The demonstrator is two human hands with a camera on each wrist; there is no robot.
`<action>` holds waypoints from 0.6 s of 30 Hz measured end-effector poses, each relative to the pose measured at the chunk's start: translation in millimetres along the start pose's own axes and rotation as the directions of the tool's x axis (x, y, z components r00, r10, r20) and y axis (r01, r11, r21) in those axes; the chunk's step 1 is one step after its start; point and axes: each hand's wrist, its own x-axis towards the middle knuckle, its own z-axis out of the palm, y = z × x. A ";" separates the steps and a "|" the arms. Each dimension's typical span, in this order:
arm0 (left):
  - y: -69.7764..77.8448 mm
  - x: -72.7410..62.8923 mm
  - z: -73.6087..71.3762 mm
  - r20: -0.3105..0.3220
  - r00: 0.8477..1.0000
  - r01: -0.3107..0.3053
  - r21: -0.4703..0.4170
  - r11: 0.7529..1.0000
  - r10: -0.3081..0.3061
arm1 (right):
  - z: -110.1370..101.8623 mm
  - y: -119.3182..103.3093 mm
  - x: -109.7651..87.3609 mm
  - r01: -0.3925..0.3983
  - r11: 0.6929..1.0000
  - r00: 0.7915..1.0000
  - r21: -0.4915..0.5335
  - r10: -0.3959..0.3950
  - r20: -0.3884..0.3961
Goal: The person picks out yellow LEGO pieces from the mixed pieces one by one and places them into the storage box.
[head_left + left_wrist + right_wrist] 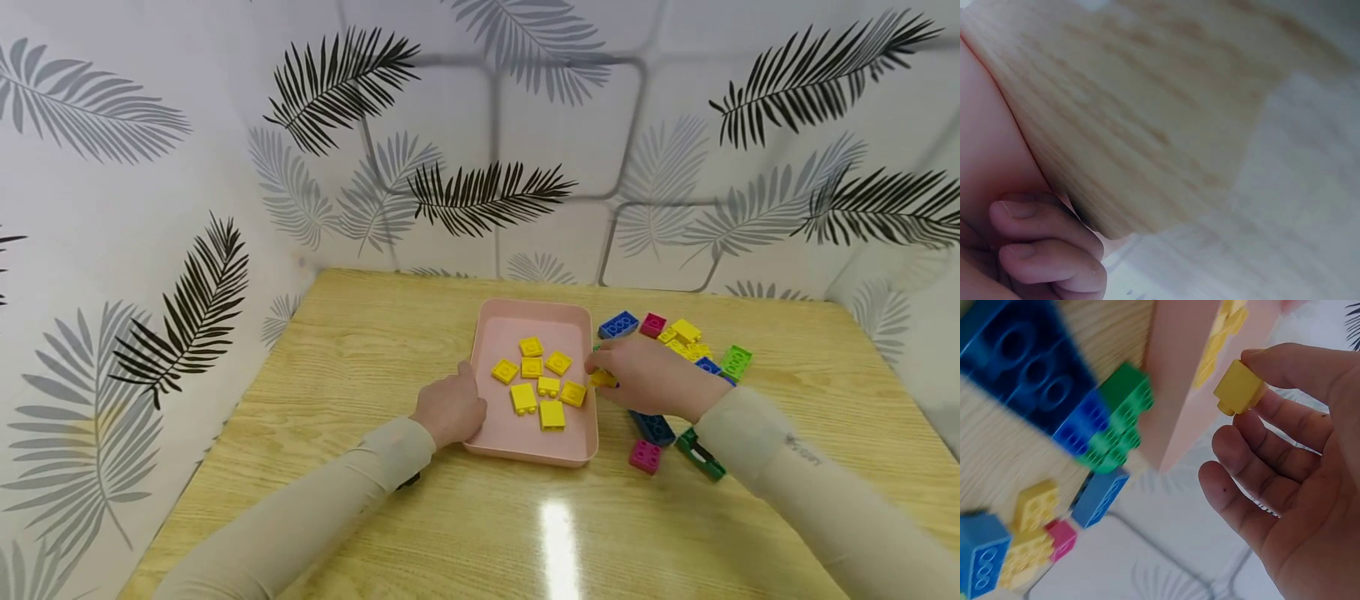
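A pink tray lies on the wooden table with several yellow building bricks spread over its floor. At its left wall my left hand grips the rim; the left wrist view shows curled fingers but not the rim. Thumb and fingertips of my right hand pinch a small yellow brick just outside the tray's right wall. Beneath and around that hand lie loose bricks, among them a green brick beside the tray and a dark blue brick. The right hand hides part of this pile in the head view.
Farther back in the pile are a blue brick, a magenta brick and more yellow bricks. A light green brick lies at its right, a dark green piece nearer. A patterned wall borders the table's back.
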 end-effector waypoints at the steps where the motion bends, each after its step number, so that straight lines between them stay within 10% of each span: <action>1: 0.0 0.0 -0.2 -0.003 1.000 -0.002 0.002 1.000 0.002 | 0.4 -3.8 1.4 0.006 1.000 1.000 0.002 -0.006 0.003; 18: -1.1 1.8 0.2 0.001 1.000 -0.009 -0.004 1.000 0.009 | 19.5 -34.9 17.7 0.007 1.000 0.985 -0.006 -0.006 0.173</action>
